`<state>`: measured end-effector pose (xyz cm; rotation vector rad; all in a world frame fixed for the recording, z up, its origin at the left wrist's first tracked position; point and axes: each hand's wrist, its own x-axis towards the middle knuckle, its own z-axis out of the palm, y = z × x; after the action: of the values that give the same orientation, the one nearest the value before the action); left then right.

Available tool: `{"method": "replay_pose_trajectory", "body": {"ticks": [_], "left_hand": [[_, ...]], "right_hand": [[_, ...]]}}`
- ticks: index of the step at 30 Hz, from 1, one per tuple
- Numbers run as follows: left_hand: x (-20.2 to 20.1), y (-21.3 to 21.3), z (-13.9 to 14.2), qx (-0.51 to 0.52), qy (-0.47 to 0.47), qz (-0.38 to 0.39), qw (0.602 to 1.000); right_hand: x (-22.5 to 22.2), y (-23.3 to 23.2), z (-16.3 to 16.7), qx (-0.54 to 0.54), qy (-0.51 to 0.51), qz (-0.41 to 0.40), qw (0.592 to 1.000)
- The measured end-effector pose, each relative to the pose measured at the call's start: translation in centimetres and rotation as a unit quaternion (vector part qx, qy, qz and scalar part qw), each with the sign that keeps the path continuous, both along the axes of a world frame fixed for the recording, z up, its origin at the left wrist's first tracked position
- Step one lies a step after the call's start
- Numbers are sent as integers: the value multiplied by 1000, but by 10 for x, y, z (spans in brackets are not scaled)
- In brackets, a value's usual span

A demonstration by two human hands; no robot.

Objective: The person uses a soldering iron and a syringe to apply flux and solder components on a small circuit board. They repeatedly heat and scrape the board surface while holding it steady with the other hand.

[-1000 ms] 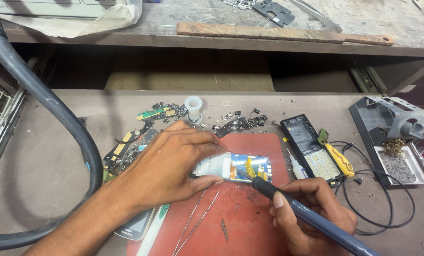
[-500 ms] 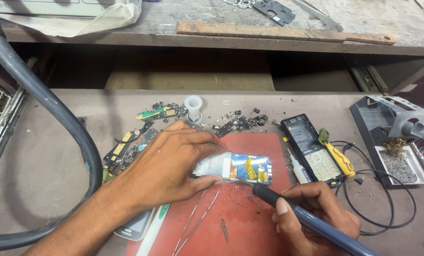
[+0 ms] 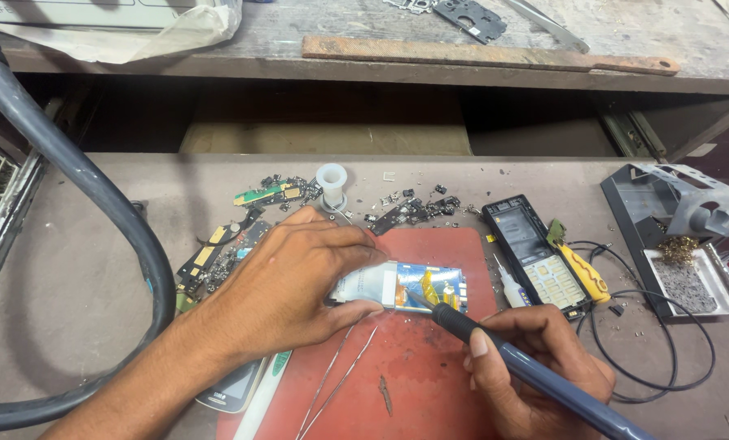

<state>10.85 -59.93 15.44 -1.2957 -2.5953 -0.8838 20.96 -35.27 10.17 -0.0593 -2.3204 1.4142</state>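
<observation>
Pinning the small circuit board (image 3: 409,287) flat on the red mat (image 3: 429,367), the left hand (image 3: 287,281) clamps its near-left end so it can't slide, while the right hand (image 3: 535,358) grips the soldering iron (image 3: 527,371) pen-style, tip angled onto the board's right half.

— What colour is the mat (image 3: 429,367)?
— Red, with dark specks. The board (image 3: 417,287) on it is blue with yellow strips and a silvery-white end.
— And the iron (image 3: 535,375)?
— Blue-grey handle, black towards the tip.
— The phone (image 3: 535,254)?
— Black frame, pale cream keypad. Beside it lies a screwdriver (image 3: 580,270) with a yellow handle and a green end.
— The spool (image 3: 331,184)?
— White. The scraps (image 3: 234,244) around it are black, with green and yellow patches.
— The hose (image 3: 79,175)?
— Dark grey, nearly black. The stand (image 3: 674,216) is grey, its sponge (image 3: 686,285) speckled grey, with brassy wool (image 3: 679,248) above it.
— The bench (image 3: 71,301)?
— Dull brown-grey.
</observation>
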Motion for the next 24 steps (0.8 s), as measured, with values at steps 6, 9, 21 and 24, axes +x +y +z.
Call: {"method": "replay_pose_trajectory", "body": {"ticks": [6, 9, 21, 24], "left_hand": [[0, 0, 0, -1, 0, 0, 1000], [0, 0, -1, 0, 1, -1, 1000], [0, -1, 0, -2, 7, 0, 1000], [0, -1, 0, -5, 9, -1, 1000]], "right_hand": [[1, 1, 1, 9, 9, 3, 1000], [1, 1, 1, 16, 15, 2, 1000], [1, -1, 3, 9, 9, -1, 1000], [2, 0, 3, 11, 4, -4, 1000]]}}
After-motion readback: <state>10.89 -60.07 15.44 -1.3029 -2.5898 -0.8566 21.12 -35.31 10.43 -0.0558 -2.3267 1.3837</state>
